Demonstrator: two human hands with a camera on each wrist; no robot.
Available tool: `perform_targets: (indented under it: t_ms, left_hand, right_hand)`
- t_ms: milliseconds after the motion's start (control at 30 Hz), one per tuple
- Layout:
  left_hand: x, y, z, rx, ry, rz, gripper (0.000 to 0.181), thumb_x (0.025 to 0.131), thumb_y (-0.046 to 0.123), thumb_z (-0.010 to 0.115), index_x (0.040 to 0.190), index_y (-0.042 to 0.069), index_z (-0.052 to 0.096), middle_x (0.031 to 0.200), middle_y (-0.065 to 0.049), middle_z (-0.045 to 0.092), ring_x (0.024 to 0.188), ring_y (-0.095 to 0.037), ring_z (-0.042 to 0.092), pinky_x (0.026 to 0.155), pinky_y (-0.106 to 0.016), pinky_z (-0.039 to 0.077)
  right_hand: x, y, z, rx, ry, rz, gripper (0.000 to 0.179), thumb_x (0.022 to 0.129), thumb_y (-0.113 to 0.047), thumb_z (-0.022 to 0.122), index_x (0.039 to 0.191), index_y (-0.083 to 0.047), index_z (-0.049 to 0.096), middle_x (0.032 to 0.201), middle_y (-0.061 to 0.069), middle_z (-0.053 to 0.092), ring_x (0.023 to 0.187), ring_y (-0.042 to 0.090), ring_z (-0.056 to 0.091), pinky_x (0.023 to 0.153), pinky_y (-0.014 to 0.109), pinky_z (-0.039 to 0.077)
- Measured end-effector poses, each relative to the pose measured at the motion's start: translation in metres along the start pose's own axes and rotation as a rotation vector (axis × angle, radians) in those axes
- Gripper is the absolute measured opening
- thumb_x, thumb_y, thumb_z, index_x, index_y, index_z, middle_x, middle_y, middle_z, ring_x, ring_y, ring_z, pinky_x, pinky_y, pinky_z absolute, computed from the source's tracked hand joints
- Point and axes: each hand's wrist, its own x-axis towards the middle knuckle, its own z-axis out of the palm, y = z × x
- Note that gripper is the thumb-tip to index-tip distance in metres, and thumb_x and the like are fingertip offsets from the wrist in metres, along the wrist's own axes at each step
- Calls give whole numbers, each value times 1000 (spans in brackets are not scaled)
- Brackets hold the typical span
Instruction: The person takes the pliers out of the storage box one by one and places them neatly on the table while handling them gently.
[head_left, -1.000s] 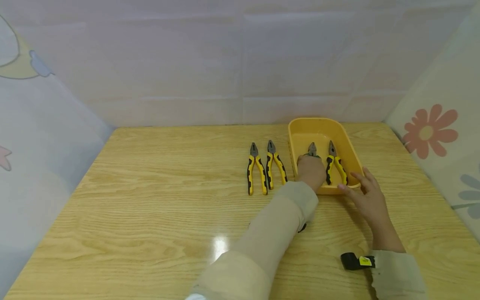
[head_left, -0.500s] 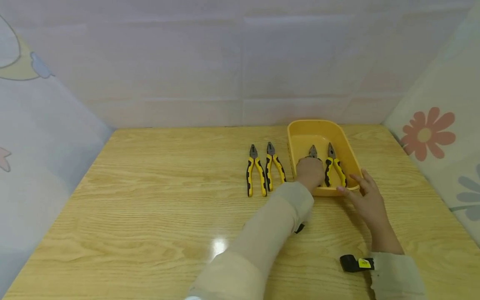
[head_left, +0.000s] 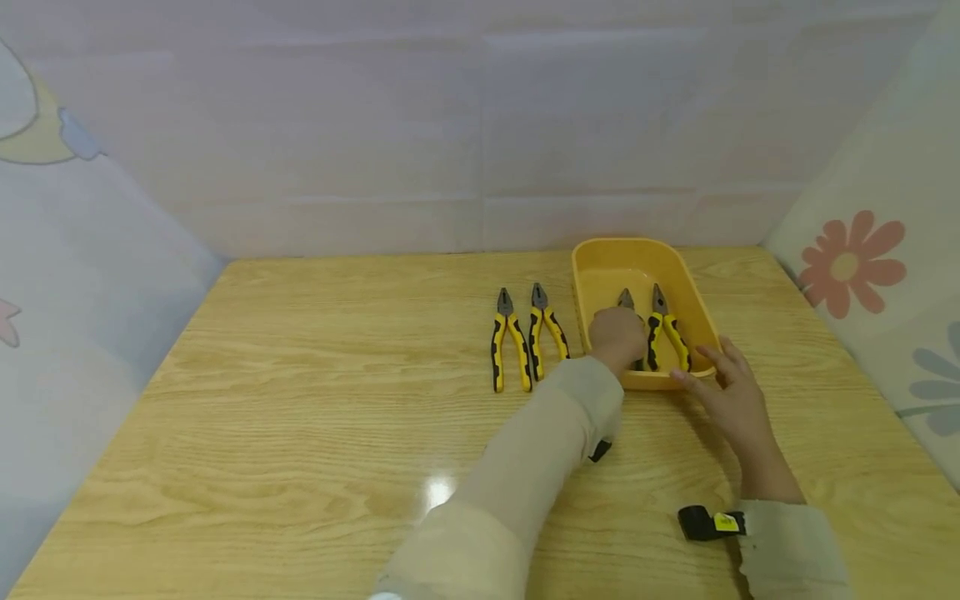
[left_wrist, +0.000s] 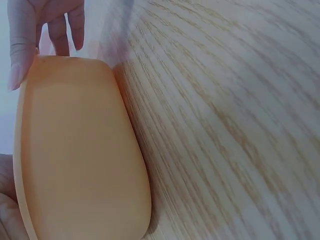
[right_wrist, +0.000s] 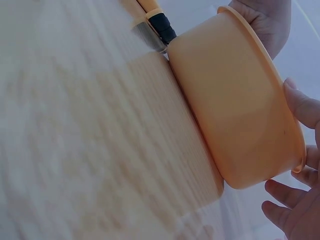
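Note:
A yellow-orange plastic bin (head_left: 690, 292) stands at the back right of the table. Inside it, long-nose pliers (head_left: 678, 343) with yellow and black handles lie on the right. My left hand (head_left: 618, 333) reaches into the bin over another pair of pliers (head_left: 626, 297); the dark jaws show beyond the knuckles, part of a handle beside the wrist. Its fingers are hidden, and I cannot tell whether they grip the pliers. My right hand (head_left: 735, 400) holds the near right corner of the bin, thumb (right_wrist: 300, 105) at the rim and the other fingers round the side.
Two pairs of combination pliers (head_left: 521, 346) (head_left: 542, 321) with yellow and black handles lie side by side on the wooden table (head_left: 300, 400), left of the bin. A pale cloth wall (head_left: 375, 167) rises behind the table. Side panels carry printed flowers (head_left: 851, 265).
My left hand has shifted slightly left over the pliers in the bin, showing more of their handle. My right hand stays at the bin's corner.

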Motion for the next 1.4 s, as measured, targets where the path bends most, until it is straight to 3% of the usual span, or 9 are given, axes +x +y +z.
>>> perform_targets:
  t_ms: [233, 367, 467, 767, 900, 1067, 1300, 1400]
  left_hand:
    - [0, -6, -3, -48, 32, 15, 18, 83, 35, 53, 89, 22, 64, 96, 8, 56, 82, -7, 50, 52, -23, 43]
    - [2, -9, -4, -131, 55, -5, 17, 81, 33, 56, 88, 20, 64, 97, 7, 56, 79, -8, 52, 48, -23, 41]
    - [4, -11, -5, -207, 74, -3, 14, 80, 31, 57, 80, 18, 63, 86, 7, 57, 68, -8, 51, 45, -22, 39]
    - [3, -24, -6, -381, 82, 114, 23, 79, 16, 55, 57, 13, 51, 54, 3, 46, 44, -11, 41, 39, -21, 32]
    - [2, -30, -6, -493, 71, 124, 31, 77, 13, 57, 50, 11, 44, 45, 2, 39, 38, -11, 35, 36, -21, 30]
    - [-3, -36, -8, -670, 54, 121, 30, 78, 8, 56, 52, 9, 42, 44, 0, 36, 35, -12, 32, 34, -21, 27]
    - [-7, -44, -9, -812, 70, 138, 32, 79, 6, 56, 53, 10, 37, 44, 0, 31, 34, -11, 28, 33, -21, 25]
    - [-8, -47, -9, -878, 85, 143, 29, 79, 6, 56, 54, 9, 42, 45, 0, 35, 35, -11, 30, 33, -21, 26]
  right_hand:
    - [2, -5, 1, -18, -16, -10, 69, 84, -33, 54, 132, 7, 25, 142, 16, -4, 119, 49, 13, 91, 58, 19]
    - [4, -6, 2, -44, -28, 6, 70, 84, -35, 54, 132, 6, 25, 142, 17, -4, 118, 51, 14, 87, 60, 21]
    - [5, -6, 2, -63, -34, 7, 70, 84, -36, 53, 132, 6, 24, 141, 18, -3, 116, 53, 15, 86, 61, 23]
    - [6, -5, 4, -61, -35, 29, 72, 84, -39, 53, 132, 7, 24, 141, 18, -4, 116, 53, 16, 86, 60, 24]
    - [8, -4, 6, -57, -31, 18, 72, 84, -38, 53, 131, 8, 25, 141, 18, -3, 116, 52, 16, 87, 59, 23]
    - [8, -5, 6, -52, -29, 18, 72, 84, -38, 53, 131, 8, 25, 142, 18, -3, 117, 51, 15, 88, 59, 22]
    - [7, -6, 3, -53, -32, 23, 72, 84, -39, 52, 132, 8, 24, 141, 18, -5, 118, 51, 14, 88, 59, 22]
    - [7, -5, 2, -60, -36, 26, 73, 84, -40, 52, 132, 7, 24, 141, 18, -5, 117, 51, 15, 87, 59, 23]
